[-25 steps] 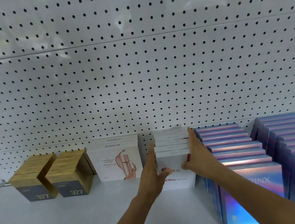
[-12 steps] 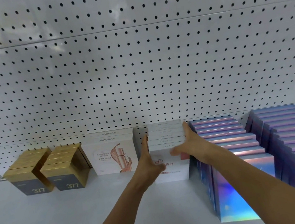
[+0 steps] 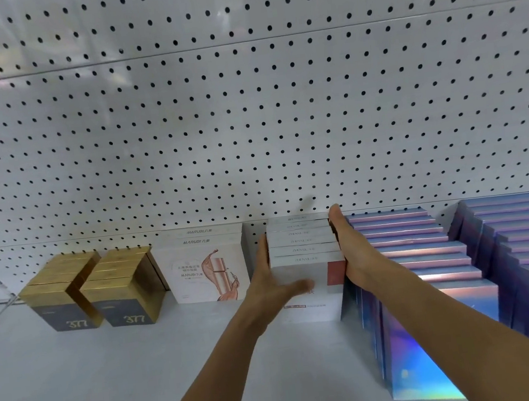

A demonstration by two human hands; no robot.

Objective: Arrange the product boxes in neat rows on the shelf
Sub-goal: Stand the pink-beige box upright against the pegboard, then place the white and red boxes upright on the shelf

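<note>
A row of several white boxes [image 3: 304,248] stands front to back in the middle of the white shelf [image 3: 80,389]. My left hand [image 3: 271,282] lies flat against the row's left side, fingers straight, thumb across the front box's face. My right hand [image 3: 351,249] presses flat along the row's right side, fingers straight and reaching toward the pegboard. The row sits squeezed between both palms.
White MARUBI boxes [image 3: 206,267] stand just left of the row. Two rows of gold and black boxes [image 3: 94,288] sit further left. Two long rows of iridescent blue boxes [image 3: 432,273] fill the right. A white pegboard [image 3: 246,119] backs the shelf.
My right hand has slid off the row's top and front down to its right side. The left hand stays on the left side. The view has shifted slightly.
</note>
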